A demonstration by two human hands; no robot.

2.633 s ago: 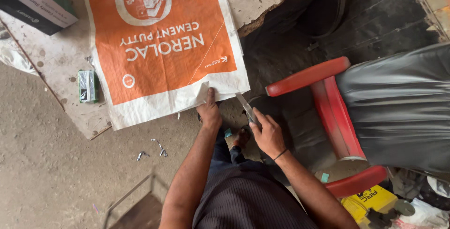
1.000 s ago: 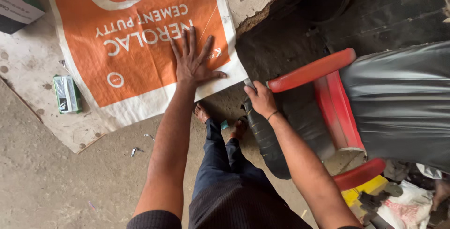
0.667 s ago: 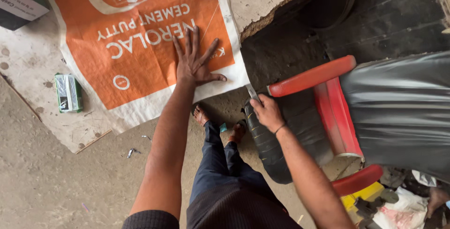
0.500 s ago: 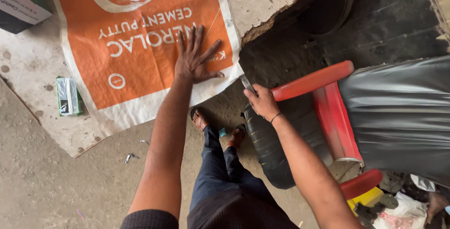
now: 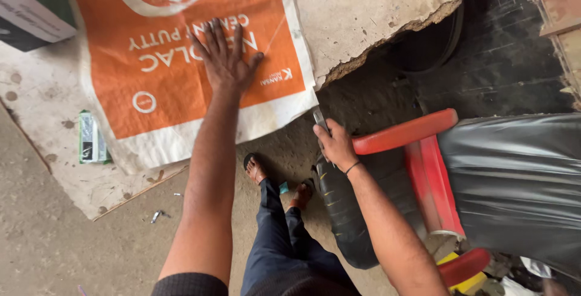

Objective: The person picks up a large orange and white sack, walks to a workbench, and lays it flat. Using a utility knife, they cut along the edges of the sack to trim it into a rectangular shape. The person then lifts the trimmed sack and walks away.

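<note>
I am working in a rough roadside repair workshop: bare concrete floor, broken slab, black rubber tyre tube, scattered screws, orange putty sack serving as mat.

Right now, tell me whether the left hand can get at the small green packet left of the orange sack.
Probably yes. The left hand lies flat on the orange sack, and the green packet sits uncovered on the board beside the sack's edge, nothing between.

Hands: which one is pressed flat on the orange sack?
The left hand, fingers spread flat on the orange sack. The right hand grips a blade off the sack.
</note>
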